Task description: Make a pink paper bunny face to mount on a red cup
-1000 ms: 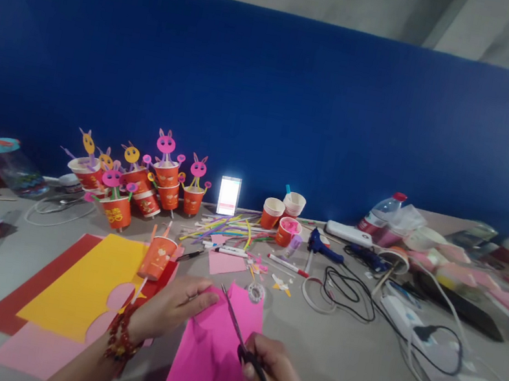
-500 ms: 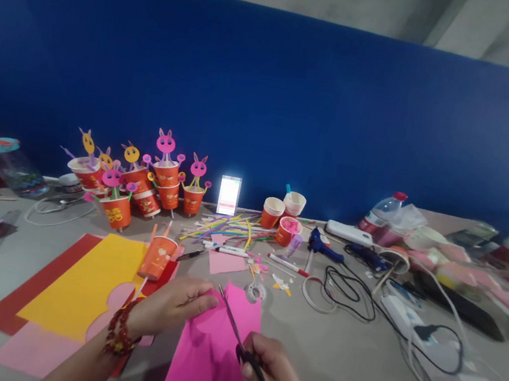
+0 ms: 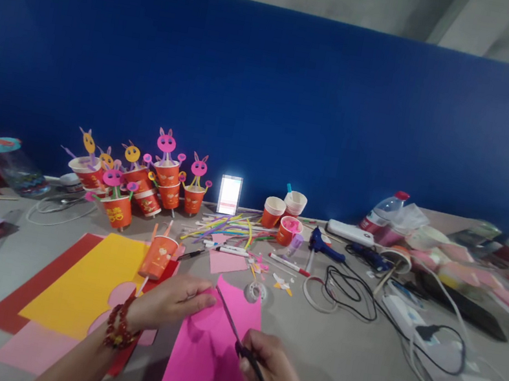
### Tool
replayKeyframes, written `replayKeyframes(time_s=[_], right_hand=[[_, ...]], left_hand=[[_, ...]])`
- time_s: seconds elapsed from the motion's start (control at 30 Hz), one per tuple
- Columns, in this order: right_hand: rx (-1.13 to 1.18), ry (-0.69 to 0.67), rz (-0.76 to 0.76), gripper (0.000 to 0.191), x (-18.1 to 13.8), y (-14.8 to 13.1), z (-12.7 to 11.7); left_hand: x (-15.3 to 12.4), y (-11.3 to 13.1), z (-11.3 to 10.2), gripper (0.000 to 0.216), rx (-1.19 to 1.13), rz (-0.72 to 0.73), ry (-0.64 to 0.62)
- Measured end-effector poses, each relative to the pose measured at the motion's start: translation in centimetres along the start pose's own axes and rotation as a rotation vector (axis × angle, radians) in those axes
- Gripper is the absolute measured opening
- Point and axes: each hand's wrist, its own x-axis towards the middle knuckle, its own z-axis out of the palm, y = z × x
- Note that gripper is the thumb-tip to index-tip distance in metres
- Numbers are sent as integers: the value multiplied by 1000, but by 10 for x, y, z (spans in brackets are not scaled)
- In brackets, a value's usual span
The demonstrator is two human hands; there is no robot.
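A sheet of bright pink paper [image 3: 213, 367] lies at the front middle of the table, its far edge cut into a curve. My left hand [image 3: 178, 305] pinches the paper's upper left part between thumb and fingers. Gripped in my right hand [image 3: 270, 367] is a pair of scissors [image 3: 231, 321] with black handles, the blades pointing up and left to the paper's far edge by my left fingertips. The blades look nearly closed. Just left of my left hand, an orange paper cup [image 3: 158, 257] with a straw rests at the edge of some coloured sheets.
Yellow paper [image 3: 85, 285] and dark red paper [image 3: 38, 284] lie at left. Finished cup figures [image 3: 167, 143] stand along the blue wall. A tape roll [image 3: 255, 292], markers [image 3: 231, 250] and a pile of pipe cleaners [image 3: 223, 228] lie ahead. Right are a glue gun [image 3: 323, 245] and cables [image 3: 349, 293].
The scissors' tips have shifted slightly left, and the handles have drawn closer together. The pink paper has turned a little. My left hand has barely moved.
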Motion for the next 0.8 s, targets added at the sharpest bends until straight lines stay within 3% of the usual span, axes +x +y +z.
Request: replayKeyframes(time_s=[0.23,0.4,0.57,0.8], right_hand=[[84,73,95,44,3,8,-2],[-78,268,6,32,-3,26,-12],[-155,430,103,17,-15,45,-16],[-178,656,60,42,12,65,-25]], left_hand=[[-2,-9,1,38,-13,-30,-2],[-13,-24,9,40,-80,-140,153],[-31,-43,21,39,-95,-214,256],[-49,-48,40,29,83,-159,291]])
